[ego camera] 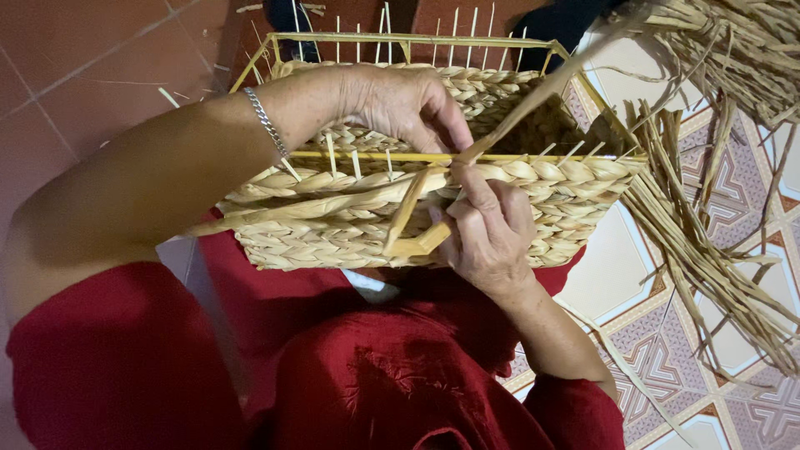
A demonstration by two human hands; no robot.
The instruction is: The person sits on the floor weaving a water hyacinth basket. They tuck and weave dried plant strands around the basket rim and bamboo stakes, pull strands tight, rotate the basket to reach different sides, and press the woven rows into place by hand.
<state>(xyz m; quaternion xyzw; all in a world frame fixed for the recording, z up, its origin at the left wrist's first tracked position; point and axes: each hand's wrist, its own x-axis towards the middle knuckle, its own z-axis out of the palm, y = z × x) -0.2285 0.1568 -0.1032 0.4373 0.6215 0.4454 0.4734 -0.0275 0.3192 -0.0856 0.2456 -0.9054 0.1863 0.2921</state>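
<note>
Straw-coloured basket (500, 196) resting on the lap, tipped on its side, wire frame (375, 156) toward the camera with bare uprights poking past the last woven row. Weaving of the upper wall under way, judged by the rows ending just short of the rim. Left hand (412, 104) reaching over the rim into the basket, fingers curled together, seemingly pinching a flat strand (542, 87) where it meets the frame; exact grip hidden. Right hand (487, 225) pressed against the outer wall, fingers closed on the folded strand end (408, 221) just below the rim. Next move, probably: pulling the strand taut, passing it behind the nearest upright, packing it down snug on the row beneath. Loose reeds (708, 242) lying on the patterned tile floor (617, 275) to the right, near at hand
</note>
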